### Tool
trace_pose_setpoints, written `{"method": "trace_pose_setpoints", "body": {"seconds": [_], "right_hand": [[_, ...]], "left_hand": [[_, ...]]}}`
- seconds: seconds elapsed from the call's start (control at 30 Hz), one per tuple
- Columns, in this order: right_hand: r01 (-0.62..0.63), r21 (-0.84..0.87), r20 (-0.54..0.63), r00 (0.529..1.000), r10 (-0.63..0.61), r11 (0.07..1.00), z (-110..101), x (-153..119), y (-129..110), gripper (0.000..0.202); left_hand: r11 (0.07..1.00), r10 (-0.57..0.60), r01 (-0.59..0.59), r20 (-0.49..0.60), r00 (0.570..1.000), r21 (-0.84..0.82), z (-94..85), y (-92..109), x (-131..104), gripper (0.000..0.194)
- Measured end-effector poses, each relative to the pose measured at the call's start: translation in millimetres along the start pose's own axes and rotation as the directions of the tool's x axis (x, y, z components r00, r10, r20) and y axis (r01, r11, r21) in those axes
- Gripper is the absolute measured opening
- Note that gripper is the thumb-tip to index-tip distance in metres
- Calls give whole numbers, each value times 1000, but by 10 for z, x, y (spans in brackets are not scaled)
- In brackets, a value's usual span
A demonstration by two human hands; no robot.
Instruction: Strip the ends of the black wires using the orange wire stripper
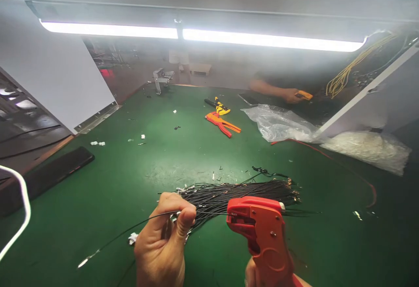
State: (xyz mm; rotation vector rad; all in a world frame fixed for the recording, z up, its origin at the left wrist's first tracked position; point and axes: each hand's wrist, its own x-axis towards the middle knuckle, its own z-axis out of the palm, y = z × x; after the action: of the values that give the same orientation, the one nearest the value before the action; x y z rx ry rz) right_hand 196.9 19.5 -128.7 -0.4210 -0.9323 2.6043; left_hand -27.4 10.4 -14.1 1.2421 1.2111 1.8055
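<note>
Between thumb and forefinger, my left hand (pixel 166 239) pinches a thin black wire (pixel 131 226). A metal terminal (pixel 84 261) shows at the wire's lower-left end. The wire's other end runs right, to the jaw of a red and orange wire stripper (pixel 268 234). My right hand (pixel 251 273) is wrapped round the stripper's handle, mostly hidden behind it. Under and behind both hands lies a bundle of black wires (pixel 235 193), with terminals at its left end and bare copper at its right. Beside my left hand sits a small white connector (pixel 132 238).
Farther back lie an orange and red hand tool (pixel 222 123) and a yellow and black one (pixel 221 106). Plastic bags (pixel 281 121) rest at the right. A co-worker's hand (pixel 291 95) holds a yellow tool across the bench. A black bar (pixel 59 173) lies left.
</note>
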Motion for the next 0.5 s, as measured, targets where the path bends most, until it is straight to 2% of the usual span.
{"method": "trace_pose_setpoints", "body": {"seconds": [0.1, 0.33, 0.5], "right_hand": [[31, 4, -48, 998, -31, 999, 51, -6, 26, 59], [28, -43, -91, 995, -32, 999, 67, 37, 33, 63], [40, -112, -145, 988, -56, 993, 151, -101, 12, 49]], "left_hand": [[1000, -15, 15, 5, 1000, 2, -15, -21, -34, 13], [997, -68, 66, 38, 997, 44, -7, 5, -20, 15], [991, -68, 62, 53, 996, 116, -21, 6, -6, 23]]}}
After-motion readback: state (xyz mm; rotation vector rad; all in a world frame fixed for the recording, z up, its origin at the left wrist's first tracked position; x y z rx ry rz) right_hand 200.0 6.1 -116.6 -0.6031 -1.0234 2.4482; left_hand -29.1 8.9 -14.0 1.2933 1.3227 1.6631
